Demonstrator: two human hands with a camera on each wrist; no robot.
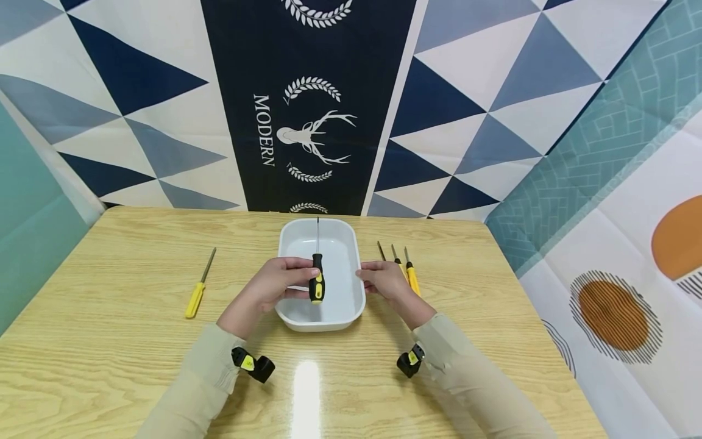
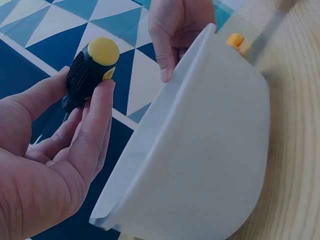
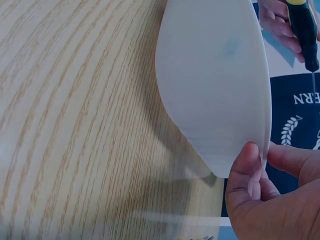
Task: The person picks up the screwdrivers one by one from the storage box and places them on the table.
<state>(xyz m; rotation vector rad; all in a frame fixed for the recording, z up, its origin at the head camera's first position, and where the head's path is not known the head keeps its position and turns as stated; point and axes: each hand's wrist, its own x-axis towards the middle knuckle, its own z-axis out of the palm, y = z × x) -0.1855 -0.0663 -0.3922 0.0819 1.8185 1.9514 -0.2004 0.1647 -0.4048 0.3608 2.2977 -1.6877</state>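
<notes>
My left hand (image 1: 282, 281) holds a black-and-yellow screwdriver (image 1: 317, 277) above the white plastic basin (image 1: 340, 314). The screwdriver's shaft points away toward the wall, and its yellow butt end faces the left wrist camera. Thumb and fingers pinch the handle in the left wrist view. On the basin's right side, my right hand (image 1: 386, 281) pinches the rim between thumb and fingers, as the right wrist view shows closely. Only bare white inner surface shows inside the basin around the screwdriver in the head view.
A yellow-handled screwdriver (image 1: 195, 299) lies on the wooden table (image 1: 131, 256) to the left. Right of the basin, several screwdrivers (image 1: 411, 277) lie side by side, partly hidden by my right hand. A patterned cloth wall (image 1: 307, 49) rises behind the table's far edge.
</notes>
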